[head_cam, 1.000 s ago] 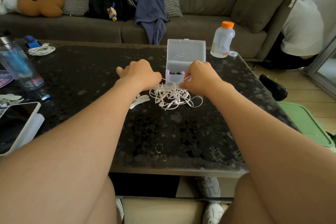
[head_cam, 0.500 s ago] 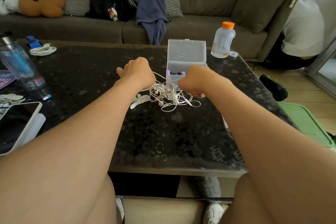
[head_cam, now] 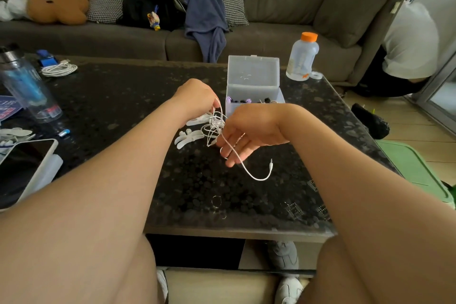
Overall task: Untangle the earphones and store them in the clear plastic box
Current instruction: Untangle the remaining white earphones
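A tangle of white earphones lies mid-table between my hands. My left hand pinches a strand of the cable above the tangle. My right hand hovers palm-up just right of it, fingers straight and spread, with the cable running across them. The cable's free end loops down to the table and ends in a jack plug. The clear plastic box stands right behind the hands, lid up, with purple and black earphones inside.
Flat white cable winders lie left of the tangle. An orange-capped bottle stands back right, a blue bottle and a phone at the left. A coiled white cable is far left. A person in white crouches at the right.
My right hand has let go of the cord, turned palm-up and opened. A length of cable with its plug now trails free toward me. My left hand lifted a strand.
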{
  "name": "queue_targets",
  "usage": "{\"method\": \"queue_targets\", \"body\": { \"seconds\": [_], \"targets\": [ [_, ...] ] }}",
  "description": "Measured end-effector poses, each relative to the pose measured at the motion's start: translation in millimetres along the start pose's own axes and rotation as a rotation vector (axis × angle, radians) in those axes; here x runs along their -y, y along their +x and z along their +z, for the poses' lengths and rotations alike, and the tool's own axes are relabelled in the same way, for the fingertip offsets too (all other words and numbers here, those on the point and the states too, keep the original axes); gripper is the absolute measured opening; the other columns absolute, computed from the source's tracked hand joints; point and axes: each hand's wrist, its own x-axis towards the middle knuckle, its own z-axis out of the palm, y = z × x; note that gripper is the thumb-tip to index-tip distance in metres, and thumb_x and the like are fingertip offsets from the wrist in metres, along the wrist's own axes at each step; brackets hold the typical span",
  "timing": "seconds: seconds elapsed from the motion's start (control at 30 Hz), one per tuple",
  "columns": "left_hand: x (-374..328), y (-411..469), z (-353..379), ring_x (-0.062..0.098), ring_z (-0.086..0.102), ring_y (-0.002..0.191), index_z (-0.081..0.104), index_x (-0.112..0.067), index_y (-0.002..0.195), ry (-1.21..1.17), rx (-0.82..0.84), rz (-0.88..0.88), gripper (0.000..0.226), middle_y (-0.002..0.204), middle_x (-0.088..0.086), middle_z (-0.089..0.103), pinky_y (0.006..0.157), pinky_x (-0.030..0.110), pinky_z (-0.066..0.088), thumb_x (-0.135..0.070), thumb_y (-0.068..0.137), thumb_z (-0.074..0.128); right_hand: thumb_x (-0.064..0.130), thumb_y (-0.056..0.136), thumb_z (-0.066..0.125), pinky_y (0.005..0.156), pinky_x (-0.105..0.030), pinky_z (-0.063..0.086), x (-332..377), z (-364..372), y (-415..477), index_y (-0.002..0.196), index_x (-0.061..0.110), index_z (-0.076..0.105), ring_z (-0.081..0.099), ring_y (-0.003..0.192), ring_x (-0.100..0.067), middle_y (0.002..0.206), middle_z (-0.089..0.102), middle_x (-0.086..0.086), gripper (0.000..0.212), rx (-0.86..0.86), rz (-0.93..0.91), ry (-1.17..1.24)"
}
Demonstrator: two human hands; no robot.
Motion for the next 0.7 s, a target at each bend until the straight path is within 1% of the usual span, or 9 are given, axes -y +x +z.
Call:
{"method": "queue_targets", "body": {
  "seconds": [0.07, 0.13, 0.23, 0.3, 0.4, 0.47, 0.53, 0.6, 0.7],
  "targets": [
    [0.9, 0.7, 0.0, 0.020, 0.066, 0.099, 0.080, -0.017, 0.086, -0.005, 0.017, 0.000, 0.035, 0.098, 0.004, 0.075, 0.081, 0.032, 0.052, -0.005, 0.099, 0.049, -0.003, 0.106, 0.042, 0.083, -0.044, 0.066, -5.9, 0.0, -0.4, 0.124, 0.000, 0.067, 0.079, 0.086, -0.040, 0.108, 0.075, -0.026, 0.030, -0.088, -0.036, -0.139],
    [2.6, 1.8, -0.5, 0.020, 0.068, 0.098, 0.080, -0.014, 0.091, -0.017, 0.025, 0.005, 0.028, 0.095, 0.004, 0.076, 0.087, 0.036, 0.054, -0.009, 0.098, 0.054, 0.000, 0.105, 0.048, 0.081, -0.042, 0.067, -8.6, 0.5, -1.0, 0.118, 0.002, 0.069, 0.080, 0.082, -0.037, 0.099, 0.078, -0.019, 0.025, -0.150, -0.050, -0.239],
    [5.7, 3.0, -1.0, 0.018, 0.066, 0.101, 0.079, -0.010, 0.094, -0.015, 0.001, 0.062, 0.024, 0.097, 0.002, 0.076, 0.081, 0.031, 0.051, -0.013, 0.097, 0.056, 0.004, 0.103, 0.052, 0.090, -0.048, 0.064, -8.2, -3.4, 5.9, 0.121, -0.003, 0.066, 0.080, 0.087, -0.040, 0.098, 0.080, -0.018, 0.023, -0.223, -0.065, -0.089],
    [7.0, 2.0, -0.8, 0.018, 0.066, 0.102, 0.079, -0.008, 0.096, -0.008, 0.020, 0.090, 0.020, 0.102, 0.004, 0.074, 0.075, 0.028, 0.049, -0.015, 0.096, 0.060, 0.001, 0.103, 0.049, 0.089, -0.049, 0.064, -7.3, -6.5, 10.9, 0.125, -0.005, 0.062, 0.079, 0.085, -0.043, 0.100, 0.079, -0.020, 0.026, -0.301, -0.088, 0.083],
    [6.6, 0.9, -0.4, 0.027, 0.068, 0.105, 0.079, -0.006, 0.096, 0.013, 0.070, 0.118, 0.019, 0.103, 0.012, 0.075, 0.081, 0.034, 0.053, -0.017, 0.095, 0.063, -0.001, 0.101, 0.053, 0.073, -0.042, 0.067, -10.1, -8.1, 14.0, 0.129, -0.004, 0.060, 0.079, 0.081, -0.037, 0.091, 0.077, -0.016, 0.029, -0.411, -0.154, 0.062],
    [5.1, -0.7, -0.8, 0.030, 0.068, 0.107, 0.079, -0.004, 0.096, 0.017, 0.085, 0.138, 0.021, 0.105, 0.016, 0.075, 0.085, 0.038, 0.055, -0.020, 0.096, 0.065, -0.001, 0.100, 0.057, 0.062, -0.036, 0.065, -11.7, -7.8, 13.8, 0.130, 0.010, 0.060, 0.077, 0.068, -0.031, 0.089, 0.075, -0.014, 0.032, -0.387, -0.139, -0.028],
    [3.5, -2.9, -1.2, 0.028, 0.068, 0.104, 0.079, -0.006, 0.096, 0.008, 0.099, 0.156, 0.021, 0.104, 0.014, 0.075, 0.083, 0.037, 0.054, -0.023, 0.096, 0.067, 0.003, 0.097, 0.067, 0.053, -0.027, 0.057, -12.4, -8.0, 13.7, 0.131, 0.019, 0.063, 0.067, 0.062, -0.025, 0.088, 0.069, -0.013, 0.037, -0.336, -0.133, -0.155],
    [2.3, -4.4, -1.4, 0.022, 0.068, 0.094, 0.080, -0.011, 0.093, 0.005, 0.107, 0.166, 0.018, 0.099, 0.008, 0.076, 0.076, 0.032, 0.053, -0.024, 0.096, 0.069, 0.006, 0.095, 0.072, 0.056, -0.028, 0.059, -11.5, -6.9, 14.3, 0.129, 0.019, 0.065, 0.068, 0.064, -0.024, 0.086, 0.068, -0.013, 0.037, -0.295, -0.136, -0.187],
    [1.3, -5.5, -1.8, 0.012, 0.057, 0.069, 0.080, -0.016, 0.092, -0.011, 0.116, 0.150, 0.013, 0.087, 0.002, 0.074, 0.063, 0.031, 0.046, -0.024, 0.095, 0.071, 0.013, 0.098, 0.062, 0.073, -0.041, 0.067, -9.0, -4.4, 16.9, 0.121, 0.008, 0.067, 0.080, 0.075, -0.030, 0.096, 0.073, -0.017, 0.024, -0.309, -0.141, -0.099]
  ]
}}
